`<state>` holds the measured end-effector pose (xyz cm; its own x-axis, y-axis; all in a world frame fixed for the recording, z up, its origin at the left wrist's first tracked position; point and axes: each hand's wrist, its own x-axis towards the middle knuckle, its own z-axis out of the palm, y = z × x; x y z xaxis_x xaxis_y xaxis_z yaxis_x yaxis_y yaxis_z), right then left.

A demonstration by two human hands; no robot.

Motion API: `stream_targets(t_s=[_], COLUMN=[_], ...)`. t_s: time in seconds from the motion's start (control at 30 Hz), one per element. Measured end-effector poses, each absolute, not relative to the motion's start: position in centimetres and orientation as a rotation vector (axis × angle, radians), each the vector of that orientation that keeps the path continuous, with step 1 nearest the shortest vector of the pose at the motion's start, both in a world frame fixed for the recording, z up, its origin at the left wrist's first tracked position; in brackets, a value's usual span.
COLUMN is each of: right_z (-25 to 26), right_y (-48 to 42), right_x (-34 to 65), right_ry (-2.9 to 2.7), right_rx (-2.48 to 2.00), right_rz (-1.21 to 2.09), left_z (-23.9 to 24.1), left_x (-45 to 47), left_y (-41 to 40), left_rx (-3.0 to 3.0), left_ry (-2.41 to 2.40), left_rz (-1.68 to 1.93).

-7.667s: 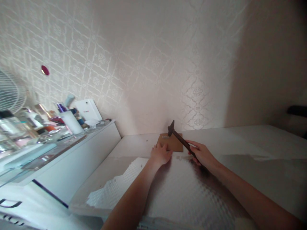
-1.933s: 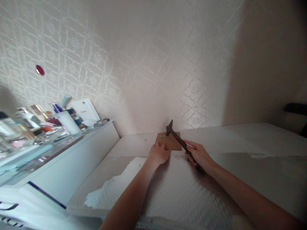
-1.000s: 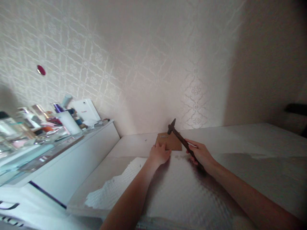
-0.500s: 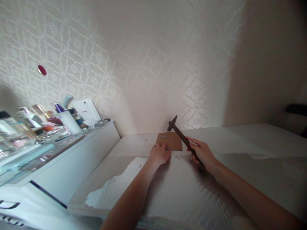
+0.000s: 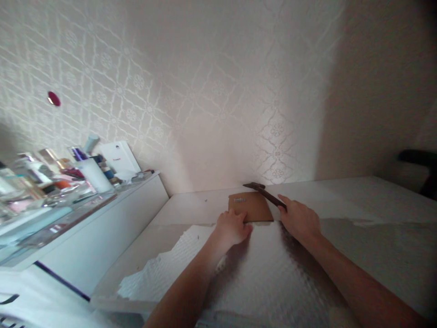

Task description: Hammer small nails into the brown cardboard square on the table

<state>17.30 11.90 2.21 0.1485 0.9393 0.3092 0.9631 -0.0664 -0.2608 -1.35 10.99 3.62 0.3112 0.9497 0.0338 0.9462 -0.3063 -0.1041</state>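
A small brown board (image 5: 251, 207) lies flat on the white table (image 5: 358, 200) near the wall. My left hand (image 5: 232, 227) rests at its near left corner, fingers curled down on the edge. My right hand (image 5: 299, 220) is closed round the handle of a dark hammer (image 5: 262, 191). The hammer lies low, its head beside the board's far right corner, close to the table. Small pale marks show at the board's far edge.
A sheet of white bubble wrap (image 5: 249, 269) covers the table under my forearms. A lower white cabinet (image 5: 85, 223) on the left carries several bottles, tubes and a white box (image 5: 119, 157). The patterned wall stands just behind the board. A dark chair part (image 5: 418, 157) shows far right.
The hammer, raised half a second ago, has come down flat near the board's far right corner. My right hand dropped and shifted right with it. The left hand stayed on the board.
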Motion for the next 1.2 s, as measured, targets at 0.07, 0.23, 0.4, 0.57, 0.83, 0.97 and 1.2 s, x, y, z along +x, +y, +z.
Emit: stream_targets(t_s=[0.07, 0.23, 0.4, 0.57, 0.83, 0.97, 1.2], right_z=[2.1, 1.9, 1.8, 1.3, 1.2, 1.6, 1.5], right_y=[11.9, 12.1, 12.2, 12.5, 12.4, 12.1, 12.6], right_x=[17.4, 17.8, 18.1, 18.3, 18.1, 17.8, 17.5], right_ry=[-1.818, -1.823, -1.865, -1.909, -1.923, -1.884, -1.911], right_rx=[-2.049, -2.096, -2.126, -2.098, -2.082, -2.035, -1.852], right_rz=[-0.113, -0.15, -0.114, -0.165, -0.162, -0.208, -0.203], left_z=[4.2, 5.6, 5.5, 4.2, 1.1, 0.6, 0.4], left_x=[-1.2, -1.4, -2.5, -4.3, -7.4, -7.8, -8.2], left_y=[10.3, 9.5, 11.3, 14.2, 16.9, 17.2, 17.5], left_rx=[-2.473, -2.539, -2.598, -2.166, -1.881, -1.935, -1.751], left_ry=[-1.756, -1.743, -1.796, -2.119, -2.307, -2.351, -2.354], left_rz=[0.07, 0.177, 0.075, -0.213, -0.253, -0.187, -0.285])
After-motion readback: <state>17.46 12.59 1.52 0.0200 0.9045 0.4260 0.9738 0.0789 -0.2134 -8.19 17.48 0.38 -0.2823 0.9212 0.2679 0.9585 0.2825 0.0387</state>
